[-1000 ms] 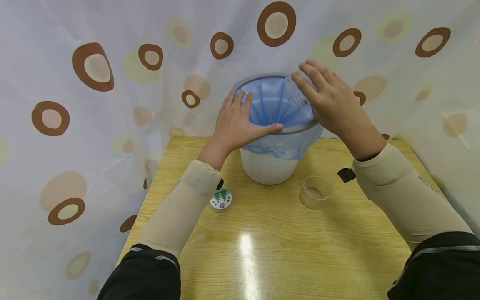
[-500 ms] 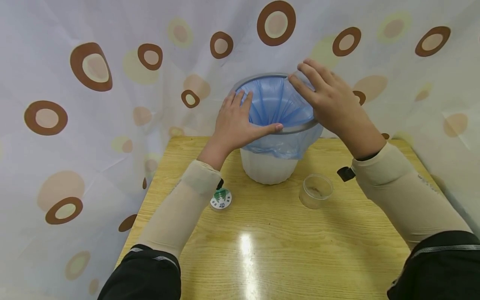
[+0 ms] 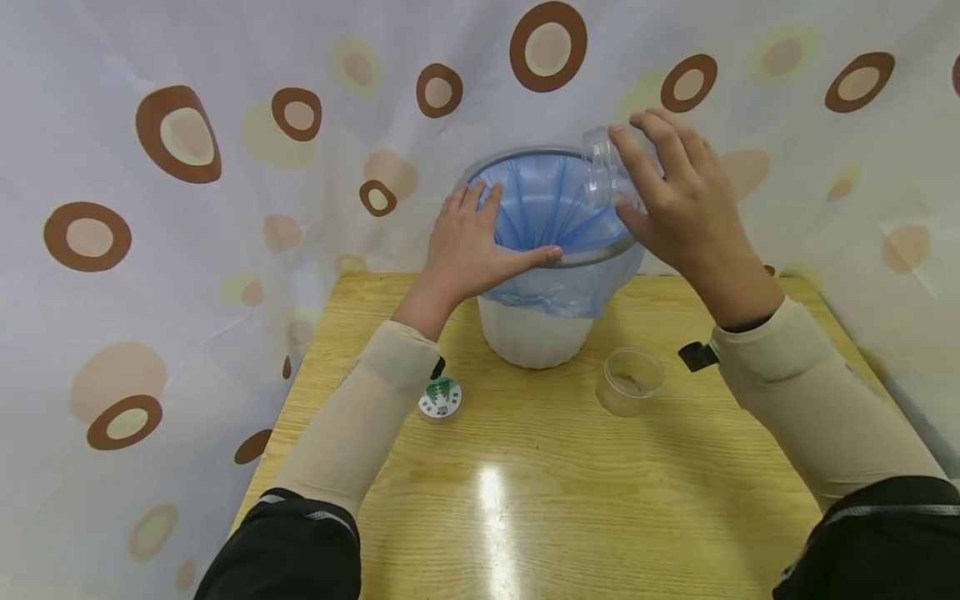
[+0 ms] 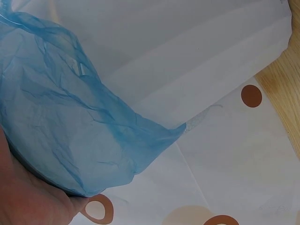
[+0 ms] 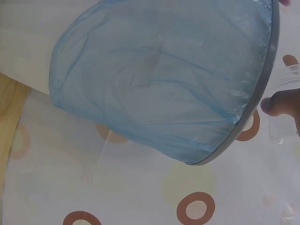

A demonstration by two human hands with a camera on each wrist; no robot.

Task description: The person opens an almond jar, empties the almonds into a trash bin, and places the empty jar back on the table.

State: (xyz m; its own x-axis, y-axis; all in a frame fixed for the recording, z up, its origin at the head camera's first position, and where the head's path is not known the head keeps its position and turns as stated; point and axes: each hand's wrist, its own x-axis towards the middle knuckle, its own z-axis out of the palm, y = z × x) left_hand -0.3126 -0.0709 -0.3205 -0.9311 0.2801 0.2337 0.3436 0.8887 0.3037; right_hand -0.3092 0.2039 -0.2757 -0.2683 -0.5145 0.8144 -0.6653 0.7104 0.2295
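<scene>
A white trash can (image 3: 536, 333) with a blue liner bag (image 3: 547, 192) folded over its grey rim stands at the table's back. My left hand (image 3: 468, 246) rests on the rim's left side, fingers spread and thumb stretched along the near edge. My right hand (image 3: 682, 196) holds a clear plastic jar (image 3: 598, 167) on its side at the can's right rim, mouth facing left over the opening. The right wrist view shows my thumb against the jar's wall, just outside the rim. Whether anything is inside the jar is too hard to tell.
On the wooden table (image 3: 525, 475) stand a clear round tub (image 3: 630, 383) with a little brownish matter at its bottom, to the right, and a small round container with a white-and-green label (image 3: 440, 398), near my left forearm. A patterned curtain (image 3: 225, 250) hangs behind.
My right hand has moved slightly right and turned, bringing the jar up from inside the can's opening to rim height, where its neck now shows. The left hand stays in place.
</scene>
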